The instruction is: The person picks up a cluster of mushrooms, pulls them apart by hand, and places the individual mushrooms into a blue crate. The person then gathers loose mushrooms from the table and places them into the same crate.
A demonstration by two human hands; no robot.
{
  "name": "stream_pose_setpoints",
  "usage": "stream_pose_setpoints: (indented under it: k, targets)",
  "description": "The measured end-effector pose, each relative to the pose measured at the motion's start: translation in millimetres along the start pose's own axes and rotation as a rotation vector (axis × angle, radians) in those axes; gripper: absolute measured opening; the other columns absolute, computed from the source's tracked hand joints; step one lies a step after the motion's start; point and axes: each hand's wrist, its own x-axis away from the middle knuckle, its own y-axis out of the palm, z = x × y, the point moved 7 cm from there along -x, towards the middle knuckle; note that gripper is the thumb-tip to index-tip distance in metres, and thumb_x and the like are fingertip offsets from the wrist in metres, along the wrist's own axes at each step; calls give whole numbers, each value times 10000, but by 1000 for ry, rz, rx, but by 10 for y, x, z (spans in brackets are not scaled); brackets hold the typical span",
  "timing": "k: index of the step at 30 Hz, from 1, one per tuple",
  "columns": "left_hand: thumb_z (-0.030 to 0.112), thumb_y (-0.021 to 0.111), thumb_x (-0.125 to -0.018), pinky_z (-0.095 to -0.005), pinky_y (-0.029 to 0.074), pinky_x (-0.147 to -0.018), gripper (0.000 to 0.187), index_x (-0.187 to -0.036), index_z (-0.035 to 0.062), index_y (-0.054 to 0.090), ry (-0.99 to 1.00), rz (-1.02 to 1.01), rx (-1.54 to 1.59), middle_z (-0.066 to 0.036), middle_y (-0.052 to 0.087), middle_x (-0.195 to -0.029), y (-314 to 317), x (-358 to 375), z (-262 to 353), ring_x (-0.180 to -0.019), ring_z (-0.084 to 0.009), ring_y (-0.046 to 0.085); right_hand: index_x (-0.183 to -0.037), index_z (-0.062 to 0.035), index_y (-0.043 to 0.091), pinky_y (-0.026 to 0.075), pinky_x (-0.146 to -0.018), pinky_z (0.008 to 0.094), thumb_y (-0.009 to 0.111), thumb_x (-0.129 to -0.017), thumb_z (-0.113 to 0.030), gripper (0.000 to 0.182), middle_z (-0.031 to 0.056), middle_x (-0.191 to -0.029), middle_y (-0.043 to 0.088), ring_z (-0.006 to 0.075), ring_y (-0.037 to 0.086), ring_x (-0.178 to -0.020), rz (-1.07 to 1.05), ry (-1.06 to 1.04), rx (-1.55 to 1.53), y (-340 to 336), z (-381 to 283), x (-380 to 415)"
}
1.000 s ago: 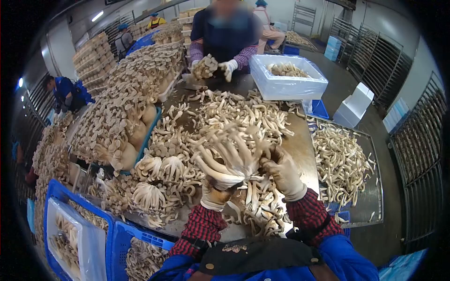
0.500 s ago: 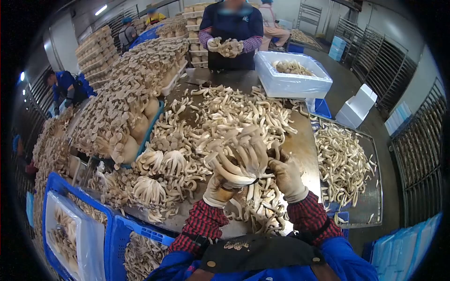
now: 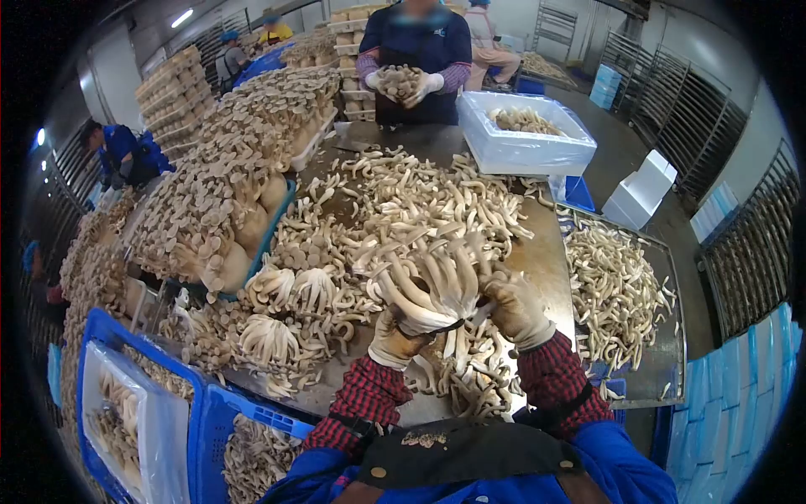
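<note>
My left hand, in a stained pale work glove, is closed around the base of a mushroom cluster, its long stems fanned out and caps away from me. My right hand, gloved too, has its fingers curled in against the cluster's right side. A thin dark strip crosses the cluster's base between my hands. Under and beyond it a heap of loose mushrooms covers the metal table. To the left lie trimmed mushroom bunches.
Uncut mushroom clumps pile high at left. Blue crates stand near my left. A white foam box sits at the far right corner, and a tray of loose mushrooms at right. Across the table, a co-worker holds mushrooms.
My right hand has shifted slightly up and toward the cluster, which stays in my left hand. Across the table, the co-worker's mushrooms have turned caps forward. The view has swung slightly right.
</note>
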Motion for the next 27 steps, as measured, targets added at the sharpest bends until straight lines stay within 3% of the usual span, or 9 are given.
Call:
stream_pose_setpoints:
  k: [2,4,7,8,9,11,18,25,27]
  targets:
    - [231,727,-807,-571,315,-1110,686,-1408,137,408,89,-29,-40,-122,455,-1413,26,8,136,-1305,-333,432,-1081,69,551,455,-483,206,617,-868,-115,290,36,-766,622,67,552,-584,132,-54,191,-17,-86,53]
    - [244,721,-822,-564,321,-1109,688,-1417,136,392,27,38,840,-112,452,-1419,-7,-36,95,-1298,-336,439,-1080,79,545,464,-496,213,633,-858,-116,309,37,-759,620,79,566,-598,154,-47,176,-96,-28,107]
    - [236,742,-809,-536,348,-1104,715,-1415,120,381,-137,67,1336,-100,448,-1419,-6,-43,78,-1290,-319,452,-1102,69,544,521,-624,280,688,-807,-117,377,70,-813,633,168,623,-704,140,181,132,-248,68,126]
    - [180,766,-782,-484,408,-1072,721,-1396,100,397,-166,40,1382,-85,486,-1376,29,-49,174,-1255,-281,491,-1119,45,553,523,-696,313,702,-782,-114,401,88,-854,638,219,629,-762,155,-180,672,-231,-181,136]
    - [180,766,-782,-484,408,-1072,721,-1396,100,397,-164,39,1387,-85,486,-1376,42,-83,168,-1255,-281,491,-1136,21,562,525,-767,346,715,-758,-111,429,106,-895,643,269,635,-820,161,-556,1202,-78,-368,221]
    - [112,777,-763,-426,463,-1022,727,-1383,71,399,72,-38,872,-67,506,-1335,75,-146,396,-1210,-231,523,-1178,-38,580,508,-839,379,708,-744,-91,455,118,-988,650,309,628,-904,212,-523,1090,22,-521,250]
    - [-137,670,-739,-360,574,-769,486,-1186,-3,536,-55,-137,668,-88,635,-1025,279,-126,503,-890,-210,653,-1077,-28,609,512,-713,402,653,-765,-65,317,197,-880,646,356,638,-821,-93,-358,1174,439,-438,196]
    - [-160,669,-733,-347,568,-780,507,-1193,-2,526,-130,-121,555,-80,632,-1039,326,-86,382,-918,-187,644,-1086,-26,556,489,-668,428,670,-776,-192,370,156,-808,631,334,634,-729,-104,-507,1399,381,-324,268]
    - [15,771,-704,-334,546,-857,579,-1222,2,512,-183,-103,594,-63,610,-1116,317,-101,315,-994,-177,621,-1090,-23,544,487,-663,430,663,-785,-197,371,150,-805,630,335,632,-723,-148,-438,1414,376,-269,250]
